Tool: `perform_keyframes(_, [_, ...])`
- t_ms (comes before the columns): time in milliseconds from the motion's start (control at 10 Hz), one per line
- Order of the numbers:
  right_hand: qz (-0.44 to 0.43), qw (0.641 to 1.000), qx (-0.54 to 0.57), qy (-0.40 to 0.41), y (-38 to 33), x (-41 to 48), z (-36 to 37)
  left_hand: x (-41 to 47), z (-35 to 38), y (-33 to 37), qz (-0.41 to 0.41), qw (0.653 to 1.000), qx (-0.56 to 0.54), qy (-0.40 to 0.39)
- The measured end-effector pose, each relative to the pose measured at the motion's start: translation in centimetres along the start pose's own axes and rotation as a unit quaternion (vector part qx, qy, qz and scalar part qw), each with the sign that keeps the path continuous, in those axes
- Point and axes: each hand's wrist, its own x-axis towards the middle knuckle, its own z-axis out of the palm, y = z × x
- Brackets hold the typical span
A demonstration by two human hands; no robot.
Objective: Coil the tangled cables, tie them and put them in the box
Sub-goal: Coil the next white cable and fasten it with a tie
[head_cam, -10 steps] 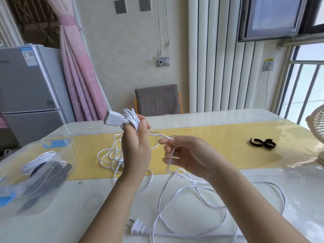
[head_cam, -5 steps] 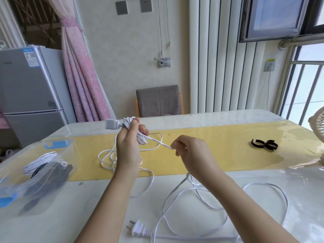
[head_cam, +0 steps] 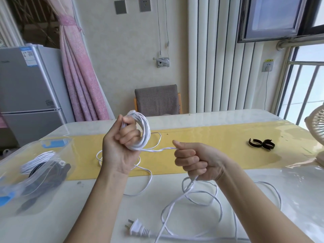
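Left hand (head_cam: 121,148): raised above the tabletop (head_cam: 52,225), palm toward the camera, forearm rising from the lower edge; its grip is closed on a coil (head_cam: 142,134) of white cable wound about the fingers, the loops standing roughly upright. Right hand (head_cam: 194,160): fisted at about the same height, just right of the left, thumb on top; its grip is closed on the cable (head_cam: 157,150), which runs taut and nearly level from the coil to the fist.

Below the fist the cable drops to the tabletop and lies in loose loops (head_cam: 201,200) before the person, reaching toward the right edge. Its plug (head_cam: 138,230) lies flat near the lower edge, prongs pointing left, long axis left to right. More slack (head_cam: 145,183) lies under the left hand.

Box (head_cam: 35,165): clear plastic, at the left edge of the tabletop, holding a white coil and a black one. The tabletop is glossy white with a yellow runner (head_cam: 210,137) across it; two black ties (head_cam: 261,144) lie on the runner at right, well apart from the hands. A fan (head_cam: 315,130) stands at the far right.

Room: fridge (head_cam: 26,95) and pink curtain (head_cam: 80,71) at left, chair (head_cam: 157,100) behind the tabletop, window bars at right.
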Motion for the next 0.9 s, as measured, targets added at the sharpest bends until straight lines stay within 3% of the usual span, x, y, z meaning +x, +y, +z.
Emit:
perform_keyframes(100, [-0.030,0.986,0.153,-0.050,-0.1,-0.2,-1.3,-0.4,0.5,0.3,-0.042,0.993,0.105,-0.022])
perform_keyframes(200, [-0.113,0.973,0.200,-0.003,-0.4,-0.2,-0.5,-0.6,1.2,-0.4,-0.001,0.914,0.391,0.109])
perform_keyframes(300, [-0.238,0.946,0.071,0.210,-0.6,-0.5,0.8,-0.3,1.3,-1.8,-0.027,0.824,0.553,0.120])
perform_keyframes(400, [-0.327,0.898,0.043,0.292,-1.2,-1.2,0.7,-0.2,1.1,-2.8,-0.067,0.778,0.615,0.107])
perform_keyframes(600, [-0.347,0.811,-0.256,0.396,-1.1,-1.6,1.6,0.2,-0.6,-4.9,-0.089,0.713,0.686,0.109])
perform_keyframes(700, [-0.326,0.763,-0.396,0.393,-0.2,-0.4,2.8,0.5,-0.9,-6.2,-0.109,0.741,0.646,0.145])
perform_keyframes(800, [-0.292,0.716,-0.516,0.369,0.7,0.5,3.6,0.8,-1.2,-6.5,-0.103,0.834,0.523,0.140])
perform_keyframes(900, [-0.232,0.648,-0.636,0.349,1.7,1.1,3.8,0.7,-0.9,-6.1,-0.087,0.888,0.421,0.166])
